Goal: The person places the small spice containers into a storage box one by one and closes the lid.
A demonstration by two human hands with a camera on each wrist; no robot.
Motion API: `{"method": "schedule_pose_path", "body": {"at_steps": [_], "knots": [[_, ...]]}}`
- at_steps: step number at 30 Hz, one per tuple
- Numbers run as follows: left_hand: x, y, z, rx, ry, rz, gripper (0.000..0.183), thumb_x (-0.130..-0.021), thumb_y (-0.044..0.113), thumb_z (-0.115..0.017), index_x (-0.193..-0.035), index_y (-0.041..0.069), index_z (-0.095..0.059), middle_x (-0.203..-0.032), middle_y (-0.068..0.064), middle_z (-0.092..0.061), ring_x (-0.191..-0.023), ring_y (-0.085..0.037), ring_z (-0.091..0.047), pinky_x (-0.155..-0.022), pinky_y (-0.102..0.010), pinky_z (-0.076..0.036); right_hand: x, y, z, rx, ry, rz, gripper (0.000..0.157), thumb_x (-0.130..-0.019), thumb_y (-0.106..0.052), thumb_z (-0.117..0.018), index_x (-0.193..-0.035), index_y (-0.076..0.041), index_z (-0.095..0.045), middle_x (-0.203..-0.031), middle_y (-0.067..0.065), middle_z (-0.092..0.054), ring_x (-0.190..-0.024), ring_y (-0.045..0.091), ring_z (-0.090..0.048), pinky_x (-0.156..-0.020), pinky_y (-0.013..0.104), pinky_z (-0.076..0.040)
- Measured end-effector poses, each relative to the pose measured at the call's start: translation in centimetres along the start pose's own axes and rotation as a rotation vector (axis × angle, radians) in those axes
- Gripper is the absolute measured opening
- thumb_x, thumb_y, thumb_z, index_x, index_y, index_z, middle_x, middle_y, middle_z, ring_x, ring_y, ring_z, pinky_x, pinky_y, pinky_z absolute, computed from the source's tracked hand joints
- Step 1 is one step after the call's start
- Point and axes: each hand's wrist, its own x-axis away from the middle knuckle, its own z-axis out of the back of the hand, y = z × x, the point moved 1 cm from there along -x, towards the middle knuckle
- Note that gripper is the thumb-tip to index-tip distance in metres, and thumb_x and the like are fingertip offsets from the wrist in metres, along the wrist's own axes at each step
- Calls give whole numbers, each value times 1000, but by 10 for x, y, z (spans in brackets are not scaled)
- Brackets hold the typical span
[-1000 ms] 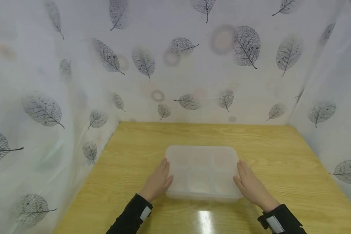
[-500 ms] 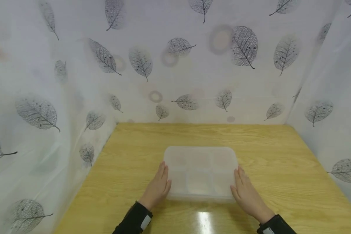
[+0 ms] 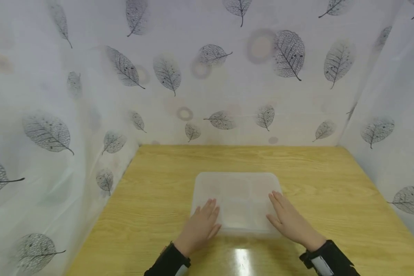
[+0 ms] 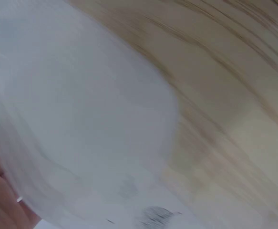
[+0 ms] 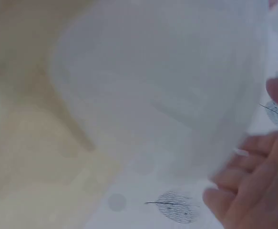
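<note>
A translucent white plastic box [image 3: 243,199] lies on the table, and faint dividers show through its flat top. My left hand [image 3: 200,228] is over its front left part, fingers straight and spread a little. At the right side, my right hand [image 3: 293,222] has its straight fingertips over the edge of the top. Whether either palm presses down is hard to tell. Part of the left hand [image 4: 5,202] shows in the left wrist view beside the blurred box [image 4: 91,100]. In the right wrist view the right hand [image 5: 258,181] is at the box's edge.
The wooden table [image 3: 165,165] reaches back to a white curtain [image 3: 227,88] printed with grey leaves, which also hangs along the left and right sides. A bright light reflection lies on the table in front of the box.
My left hand has moved from the box's left side inward over its top. The right hand has shifted slightly onto the right edge. The box has hardly moved.
</note>
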Motion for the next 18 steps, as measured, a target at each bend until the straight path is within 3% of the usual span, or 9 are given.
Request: {"method": "schedule_pose_path", "body": {"at_steps": [3, 7, 13, 18], "knots": [[-6, 25, 6, -1, 2, -119, 48, -93, 36, -38, -127, 3, -46, -137, -14, -33, -126, -25, -28, -95, -46, -32, -21, -1, 13, -34, -85, 66, 52, -88, -17, -52, -126, 14, -35, -131, 31, -32, -121, 42, -29, -96, 53, -25], [-11, 45, 9, -37, 2, -201, 47, -92, 38, -40, -127, 7, -46, -137, -10, -36, -126, -20, -30, -94, -43, -35, -60, -7, 21, -24, -223, 148, 46, -90, -14, -48, -125, 14, -38, -130, 31, -34, -121, 41, -30, -97, 51, -25], [-15, 57, 2, -60, -22, -216, 48, -92, 40, -38, -127, 9, -47, -135, -6, -39, -124, -16, -33, -92, -38, -38, -101, -13, 17, 51, -389, 166, 44, -91, -12, -45, -124, 15, -37, -130, 32, -33, -122, 41, -29, -98, 51, -23], [-13, 58, 0, -90, -10, -217, 46, -91, 38, -41, -127, 9, -47, -133, -5, -41, -123, -15, -35, -93, -38, -37, -117, -12, 7, 121, -446, 127, 45, -91, -14, -44, -124, 17, -36, -131, 33, -31, -122, 41, -28, -99, 51, -22]]}}
